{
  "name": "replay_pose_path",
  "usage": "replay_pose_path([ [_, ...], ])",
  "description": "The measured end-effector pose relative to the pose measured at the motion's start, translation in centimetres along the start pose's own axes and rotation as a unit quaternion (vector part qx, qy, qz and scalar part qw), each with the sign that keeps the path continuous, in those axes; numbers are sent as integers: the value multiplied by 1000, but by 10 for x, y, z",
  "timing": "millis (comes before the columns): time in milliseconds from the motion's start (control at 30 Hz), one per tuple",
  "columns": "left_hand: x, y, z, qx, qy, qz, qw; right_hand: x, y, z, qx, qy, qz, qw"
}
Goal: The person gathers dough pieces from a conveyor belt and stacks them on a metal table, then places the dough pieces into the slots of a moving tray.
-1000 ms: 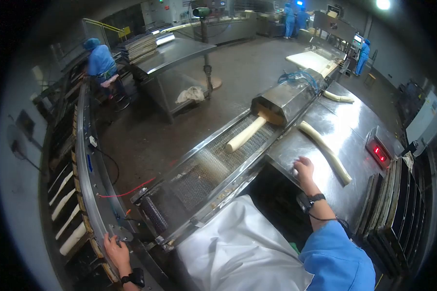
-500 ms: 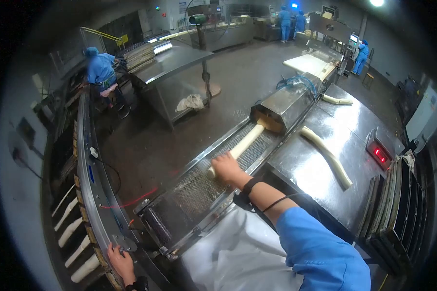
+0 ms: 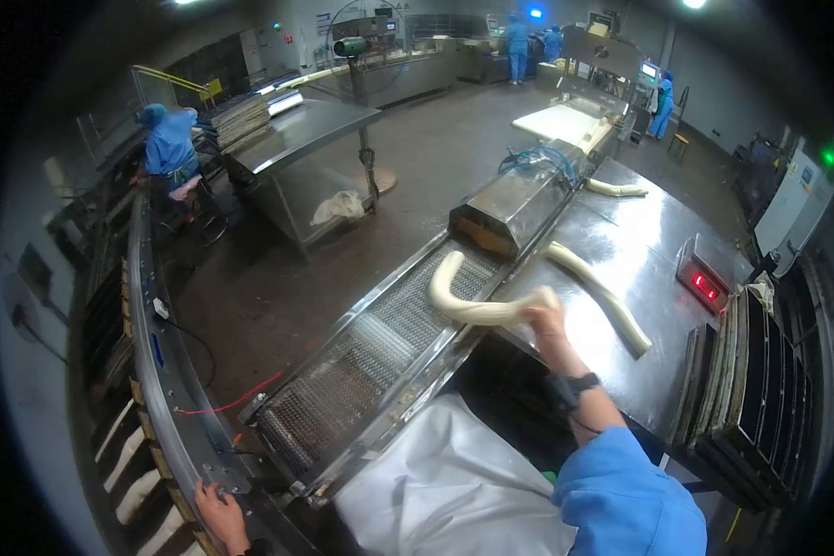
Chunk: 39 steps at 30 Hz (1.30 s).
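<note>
My right hand [image 3: 545, 324] grips one end of a long pale dough roll [image 3: 477, 310]. The roll bends in a curve, its far end hanging over the mesh conveyor [image 3: 343, 371], and the held end is close to the steel table [image 3: 574, 338]. Past the conveyor's far end sits the metal outlet hood [image 3: 514, 199]. Another dough strip [image 3: 607, 301] lies on the table, with a shorter dough piece [image 3: 616, 188] farther back. My left hand [image 3: 221, 517] rests at the edge of a metal rail [image 3: 162, 408], fingers apart and holding nothing.
A scale with red digits [image 3: 704, 283] is on the table's right, near stacked trays [image 3: 760, 398]. Left of the rail, a tray holds several dough rolls [image 3: 139, 496]. A co-worker in blue [image 3: 170, 146] is at the rail's far end; others are at the back.
The right hand has moved right with the dough roll, lifting it off the conveyor toward the table; the roll now curves. The left hand stays at the rail. The view has shifted slightly.
</note>
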<state>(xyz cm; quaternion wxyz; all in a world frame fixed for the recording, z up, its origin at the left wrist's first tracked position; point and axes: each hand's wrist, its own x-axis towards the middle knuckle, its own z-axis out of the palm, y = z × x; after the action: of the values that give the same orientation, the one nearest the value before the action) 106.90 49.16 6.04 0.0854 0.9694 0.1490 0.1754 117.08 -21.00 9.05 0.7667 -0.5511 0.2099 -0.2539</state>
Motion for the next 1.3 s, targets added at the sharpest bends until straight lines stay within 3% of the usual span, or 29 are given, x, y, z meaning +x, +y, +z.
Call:
replay_pose_path([
  [33, 0, -1, 1, 3, 3, 2, 1000, 20, 13, -54, 20, 34, -12, 999],
  [67, 0, 2, -1, 2, 2, 3, 1000, 21, -2, -82, -69, 132, -2, 989],
  [100, -1, 5, -6, 5, -5, -2, 1000, 10, -10, -109, -124, 170, -64, 976],
  [133, 0, 9, -8, 8, -12, -7, 1000, 15, -5, -150, -274, 206, -137, 929],
  [200, 1, 9, -7, 23, -16, -4, 1000, -5, -38, -181, -578, 233, -113, 774],
  [233, 0, 7, -8, 39, -19, -1, 999, -6, -42, -196, -582, 225, -113, 773],
  [300, 1, 7, -8, 31, -20, -4, 999, -8, -50, -208, -689, 256, -265, 624],
  [333, 0, 9, -9, 20, -17, -1, 1000, -6, -57, -206, -690, 244, -269, 626],
  [400, -1, 16, -13, 14, -18, -16, 1000, -3, -76, -189, -739, 136, 20, 660],
  [433, -1, 20, -14, 2, -18, -18, 1000, 0, -74, -182, -741, 122, 12, 661],
  [500, 1, 27, -17, 10, -17, -31, 999, -3, -62, -175, -796, 135, -40, 588],
  [667, 0, 23, -17, 16, -6, -28, 999, -10, -61, -142, -783, 85, 10, 616],
  [700, 0, 23, -17, 11, -3, -16, 1000, -7, -47, -160, -784, 72, 1, 617],
  [767, 1, 24, -16, 8, 2, -15, 1000, 14, -23, -208, -782, -6, -160, 602],
  [800, 2, 23, -14, 0, 6, -11, 1000, 13, -31, -197, -781, -14, -166, 602],
  [867, 2, 18, -13, -8, 12, -8, 1000, -14, -68, -153, -618, -39, 1, 785],
  [967, 2, 17, -12, -17, 16, -3, 1000, -1, -65, -162, -592, 40, 76, 802],
  [1000, 3, 18, -13, -19, 11, -5, 1000, 1, -58, -164, -592, 40, 73, 802],
  [1067, 2, 21, -15, -23, 8, -8, 1000, -7, -48, -153, -711, 128, 4, 691],
  [1100, 2, 23, -16, -20, 6, -14, 1000, -15, -49, -150, -711, 130, 2, 691],
  [1167, 2, 27, -17, -20, 6, -20, 1000, -29, -59, -145, -774, 0, 21, 633],
  [1233, 2, 26, -19, -25, 8, -20, 999, -35, -45, -180, -771, -20, -23, 636],
  [1300, 3, 24, -17, -10, 7, -20, 1000, -41, -38, -204, -742, -49, -140, 654],
])
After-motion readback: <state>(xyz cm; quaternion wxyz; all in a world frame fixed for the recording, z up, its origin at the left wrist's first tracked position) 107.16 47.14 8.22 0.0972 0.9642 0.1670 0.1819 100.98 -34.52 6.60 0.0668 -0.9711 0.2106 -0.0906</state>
